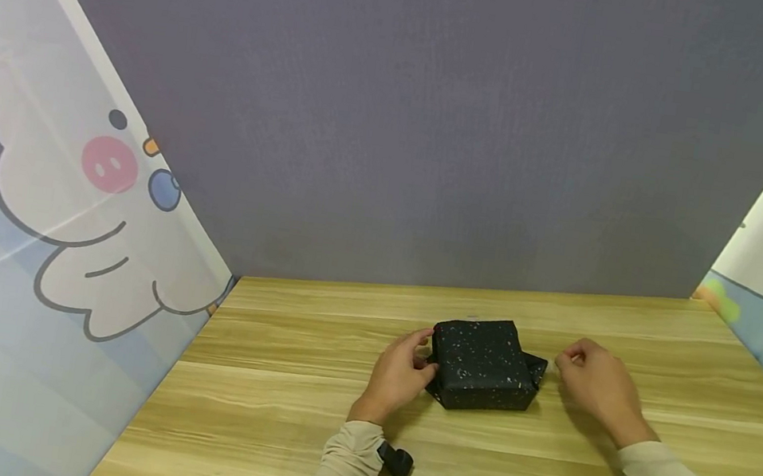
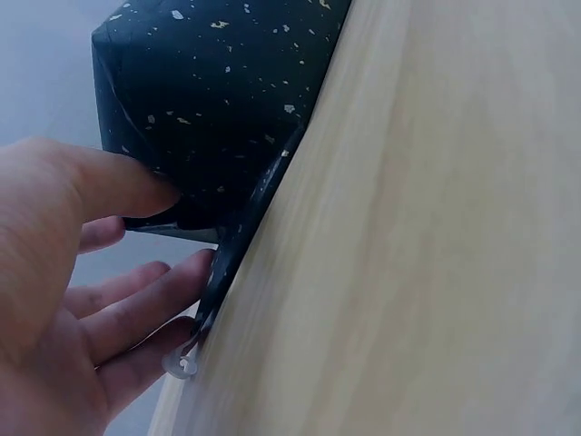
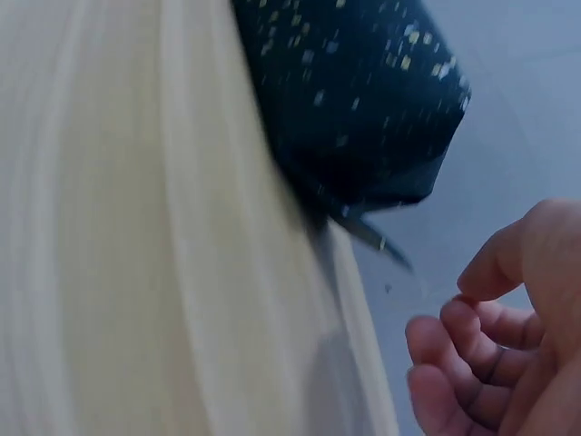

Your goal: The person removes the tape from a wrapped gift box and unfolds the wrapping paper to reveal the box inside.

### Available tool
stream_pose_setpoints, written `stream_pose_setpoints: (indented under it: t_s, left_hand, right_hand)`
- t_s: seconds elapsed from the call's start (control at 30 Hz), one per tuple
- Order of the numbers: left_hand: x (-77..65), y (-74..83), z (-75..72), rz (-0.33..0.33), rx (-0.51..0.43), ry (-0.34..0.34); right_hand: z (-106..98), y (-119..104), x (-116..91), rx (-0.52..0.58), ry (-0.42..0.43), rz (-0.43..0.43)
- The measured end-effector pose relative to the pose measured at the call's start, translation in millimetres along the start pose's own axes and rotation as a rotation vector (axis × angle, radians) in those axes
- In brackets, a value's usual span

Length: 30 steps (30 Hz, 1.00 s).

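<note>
A box [image 1: 481,360] wrapped in black speckled paper sits on the wooden table, with a folded end flap [image 1: 535,369] sticking out to the right. My left hand [image 1: 401,373] is at its left end. In the left wrist view the thumb [image 2: 136,189] touches the folded end, and the relaxed fingers lie along the left flap [image 2: 238,250]. A small clear curl [image 2: 180,363], like tape, shows at that flap's tip. My right hand [image 1: 599,383] is just right of the box, thumb and index finger together, pinching what looks like a faint clear strip of tape.
The wooden table [image 1: 259,399] ends at a grey panel [image 1: 424,131] behind the box. Printed cloth walls [image 1: 20,182] with cartoon figures stand at the left and right. Both sleeves carry black wrist straps [image 1: 396,460].
</note>
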<state>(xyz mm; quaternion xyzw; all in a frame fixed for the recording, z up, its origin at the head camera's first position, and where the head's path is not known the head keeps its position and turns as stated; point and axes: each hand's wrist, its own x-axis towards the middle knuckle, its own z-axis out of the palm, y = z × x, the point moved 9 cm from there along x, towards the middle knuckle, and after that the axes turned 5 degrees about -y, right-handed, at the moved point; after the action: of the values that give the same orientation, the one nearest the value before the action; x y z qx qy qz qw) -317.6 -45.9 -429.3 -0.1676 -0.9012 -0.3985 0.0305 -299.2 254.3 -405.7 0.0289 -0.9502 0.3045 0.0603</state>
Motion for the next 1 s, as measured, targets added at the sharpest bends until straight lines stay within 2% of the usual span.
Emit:
stream_pose_setpoints:
  t_s: [0.2, 0.33, 0.53, 0.63, 0.83, 1.0]
  left_hand:
    - [0.8, -2.9, 0.2, -0.035, -0.020, 0.001]
    - [1.0, -3.7, 0.6, -0.046, -0.043, -0.003]
    - [0.8, -2.0, -1.1, -0.031, -0.033, 0.017]
    - [0.8, -0.3, -2.2, -0.019, -0.023, 0.026]
    - [0.5, -1.8, -3.5, -0.040, -0.026, 0.039]
    - [1.3, -4.6, -3.3, -0.048, 0.017, 0.052]
  right_hand:
    - [3, -22, -1, 0.048, 0.000, -0.050]
    - [12, -40, -5, 0.056, -0.088, -0.075]
    - [29, -55, -13, -0.002, -0.221, -0.074]
    - [31, -61, -15, -0.004, -0.219, -0.097]
    - [32, -67, -15, 0.010, -0.211, -0.167]
    - [33, -62, -12, 0.051, -0.184, -0.168]
